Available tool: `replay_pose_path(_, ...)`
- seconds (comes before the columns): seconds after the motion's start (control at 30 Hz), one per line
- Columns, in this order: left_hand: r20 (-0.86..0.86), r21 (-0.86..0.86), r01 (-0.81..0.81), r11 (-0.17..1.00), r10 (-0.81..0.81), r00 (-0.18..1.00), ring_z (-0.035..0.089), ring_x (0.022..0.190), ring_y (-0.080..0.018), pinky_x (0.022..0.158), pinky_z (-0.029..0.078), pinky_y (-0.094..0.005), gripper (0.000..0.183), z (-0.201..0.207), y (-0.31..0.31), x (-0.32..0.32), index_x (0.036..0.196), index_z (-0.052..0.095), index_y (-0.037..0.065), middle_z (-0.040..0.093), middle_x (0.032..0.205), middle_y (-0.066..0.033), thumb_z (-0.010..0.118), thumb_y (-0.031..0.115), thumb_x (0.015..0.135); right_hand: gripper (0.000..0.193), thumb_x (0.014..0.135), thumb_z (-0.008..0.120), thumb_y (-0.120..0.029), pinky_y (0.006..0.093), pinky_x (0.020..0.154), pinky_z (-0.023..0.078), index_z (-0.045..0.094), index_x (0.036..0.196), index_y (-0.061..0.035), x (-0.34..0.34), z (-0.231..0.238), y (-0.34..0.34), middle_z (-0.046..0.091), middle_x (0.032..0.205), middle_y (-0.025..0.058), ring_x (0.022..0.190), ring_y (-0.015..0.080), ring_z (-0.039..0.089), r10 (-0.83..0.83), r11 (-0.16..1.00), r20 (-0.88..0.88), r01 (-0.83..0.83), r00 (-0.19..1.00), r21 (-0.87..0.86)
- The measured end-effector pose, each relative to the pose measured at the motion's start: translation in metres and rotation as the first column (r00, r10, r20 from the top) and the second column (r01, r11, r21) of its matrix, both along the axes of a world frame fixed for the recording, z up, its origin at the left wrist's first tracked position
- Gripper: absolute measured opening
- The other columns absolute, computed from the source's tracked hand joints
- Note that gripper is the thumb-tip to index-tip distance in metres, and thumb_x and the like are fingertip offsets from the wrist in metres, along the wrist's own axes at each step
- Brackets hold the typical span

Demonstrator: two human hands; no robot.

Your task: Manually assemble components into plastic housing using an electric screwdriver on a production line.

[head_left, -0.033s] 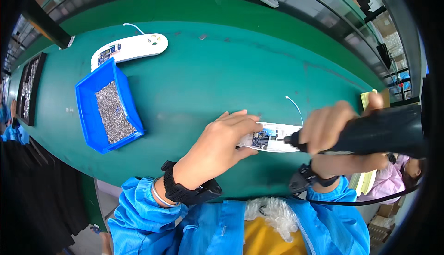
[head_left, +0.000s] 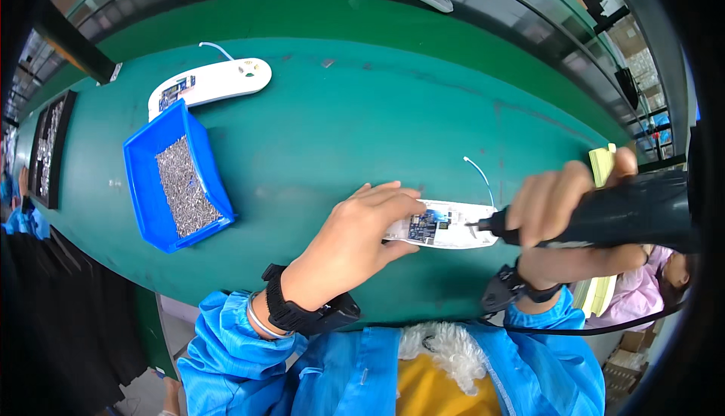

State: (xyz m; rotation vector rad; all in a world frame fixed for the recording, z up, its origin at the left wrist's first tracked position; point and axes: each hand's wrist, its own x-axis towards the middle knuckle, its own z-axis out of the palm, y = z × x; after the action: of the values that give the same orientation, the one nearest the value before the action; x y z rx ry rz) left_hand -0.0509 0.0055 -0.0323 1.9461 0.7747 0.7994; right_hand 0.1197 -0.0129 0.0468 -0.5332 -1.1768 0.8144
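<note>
1. White shell [head_left: 458,236] is lying on the green counter [head_left: 340,133], near the side where the person is sitting or standing, with its open face turned up and a blue circuit board [head_left: 424,229] showing inside.
2. A thin pale wire [head_left: 482,173] is curving up from the shell's far edge.
3. The left hand [head_left: 366,223] is partly closing over the shell's left end, its fingers reaching toward the far edge and its thumb resting along the near edge.
4. The right hand [head_left: 555,201] is curling its fingers around a black power screwdriver [head_left: 619,214], which is lying nearly level and pointing left.
5. The screwdriver's tip is hanging over the shell, just right of the board; whether it is touching anything, I cannot tell.
6. To the left, a blue bin [head_left: 147,201] is holding a heap of small metal screws [head_left: 185,189].
7. Behind the bin, a second white shell [head_left: 226,85] is lying partly hidden, with another wire rising from it.
8. Farther left, a black tray [head_left: 66,140] is standing near the counter's edge, well apart from both hands.
</note>
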Motion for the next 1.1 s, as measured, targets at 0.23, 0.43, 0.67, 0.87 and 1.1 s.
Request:
replay_pose_path(0.23,-0.150,-0.101,-0.064,0.993,0.048,0.987,0.055,0.102,-0.0287,0.085,0.045,-0.0368,0.059,0.009,0.001,0.007,0.108,0.050,0.005,0.060,0.105,-0.0096,0.078,0.012,0.056,0.080,0.080,0.037,-0.067,0.0272,0.042,0.040,0.026,0.130,-0.0052,0.115,0.003,-0.012,0.044,0.059,0.0036,0.042,0.0130,0.044,-0.159,0.987,0.123,0.153,0.980,0.052)
replay_pose_path(0.43,-0.365,0.186,-0.033,0.982,0.100,0.925,0.058,0.098,-0.0254,0.093,0.040,-0.0440,0.055,0.027,0.005,0.013,0.104,0.055,0.006,0.062,0.102,-0.0066,0.079,0.013,0.055,0.077,0.082,0.034,-0.065,0.0261,0.042,0.040,0.030,0.126,-0.0034,0.149,-0.010,-0.018,0.043,0.059,0.0034,0.043,0.0121,0.044,-0.245,0.969,0.014,0.246,0.969,-0.019)
replay_pose_path(0.67,-0.172,0.303,-0.234,0.924,0.294,0.940,0.046,0.112,-0.0224,0.095,0.035,-0.0313,0.058,0.046,0.133,0.013,0.121,0.039,-0.003,0.045,0.122,-0.0153,0.066,0.001,0.069,0.071,0.082,0.038,-0.063,0.0240,0.041,0.040,0.032,0.120,-0.0038,0.160,-0.022,-0.021,0.041,0.056,0.0014,0.041,0.0098,0.043,-0.371,0.927,0.013,0.371,0.928,-0.048)
replay_pose_path(0.87,-0.139,0.507,-0.638,0.580,0.785,0.603,0.057,0.095,-0.0341,0.081,0.045,-0.0355,0.045,-0.010,0.287,-0.042,0.111,0.050,-0.001,0.058,0.102,-0.0202,0.068,0.015,0.073,0.078,0.070,0.060,-0.060,0.0249,0.043,0.044,0.036,0.113,0.0018,0.153,-0.019,-0.021,0.049,0.056,0.0061,0.045,0.0139,0.051,-0.329,0.934,-0.077,0.312,0.941,-0.174)
replay_pose_path(1.1,-0.599,0.628,-0.407,0.663,0.746,0.290,0.019,0.129,-0.0355,0.095,0.021,-0.0609,0.094,0.008,0.303,0.059,0.135,0.022,0.001,0.023,0.138,-0.0225,0.065,0.052,0.068,0.078,0.068,0.063,-0.059,0.0234,0.043,0.043,0.039,0.110,0.0021,0.162,-0.028,-0.019,0.050,0.056,0.0066,0.046,0.0138,0.051,-0.396,0.897,-0.033,0.378,0.918,-0.230)
